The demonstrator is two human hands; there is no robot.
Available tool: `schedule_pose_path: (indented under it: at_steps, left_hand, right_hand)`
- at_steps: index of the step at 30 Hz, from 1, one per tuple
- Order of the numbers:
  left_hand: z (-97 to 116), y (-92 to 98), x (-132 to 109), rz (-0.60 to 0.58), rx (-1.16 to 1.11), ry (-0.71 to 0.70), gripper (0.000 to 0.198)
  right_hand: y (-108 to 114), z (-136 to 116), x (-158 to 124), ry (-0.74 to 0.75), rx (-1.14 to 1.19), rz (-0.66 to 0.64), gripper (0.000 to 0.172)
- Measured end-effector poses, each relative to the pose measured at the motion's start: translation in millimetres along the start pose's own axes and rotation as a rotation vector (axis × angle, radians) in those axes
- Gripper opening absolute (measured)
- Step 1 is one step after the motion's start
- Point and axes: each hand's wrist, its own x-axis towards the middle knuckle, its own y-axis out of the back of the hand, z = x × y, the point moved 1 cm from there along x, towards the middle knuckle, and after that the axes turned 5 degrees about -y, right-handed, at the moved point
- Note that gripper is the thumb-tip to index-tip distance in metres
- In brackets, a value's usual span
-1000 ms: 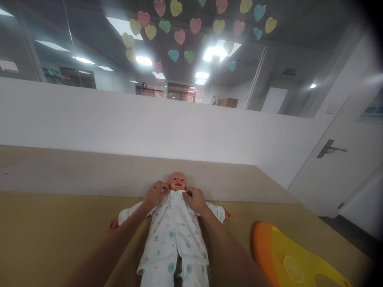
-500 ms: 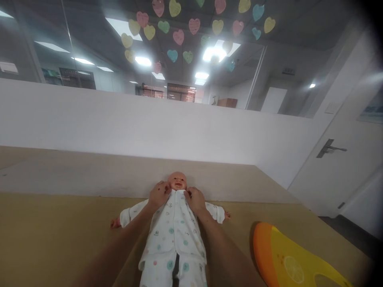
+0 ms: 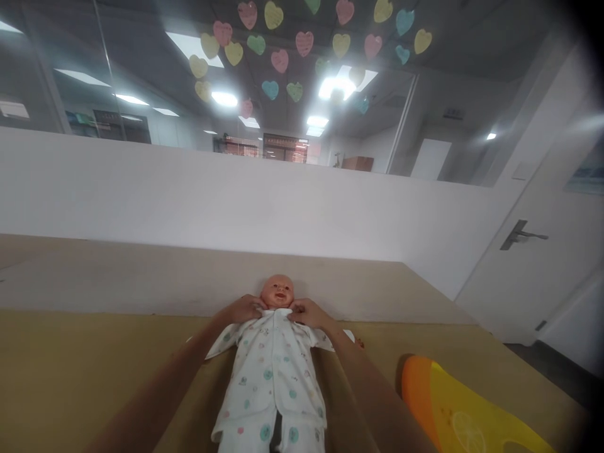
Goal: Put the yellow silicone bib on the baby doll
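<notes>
A baby doll lies on its back, head toward the wall, in a white dotted top and matching trousers. My left hand is closed at the left side of the collar, just under the doll's cheek. On the other side, my right hand pinches the collar fabric by the neck. My forearms cover much of the doll's sleeves, and one small doll hand shows past my right arm. The top's front is closed down the middle.
To the right lies a yellow and orange plastic piece with a citrus print. Behind the tan surface rises a white wall with a window carrying heart-shaped notes. A door stands at the right.
My left hand has shifted slightly left and outward along the collar. My right hand has turned more inward. The doll's left-side hand is now hidden behind my forearm.
</notes>
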Motion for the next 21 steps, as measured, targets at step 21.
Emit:
schedule_pose_path:
  at_steps: [21]
  left_hand:
    - [0, -0.9, 9, 0.099, -0.001, -0.079, 0.008]
  right_hand:
    - [5, 3, -3, 0.033, 0.104, 0.249, 0.032]
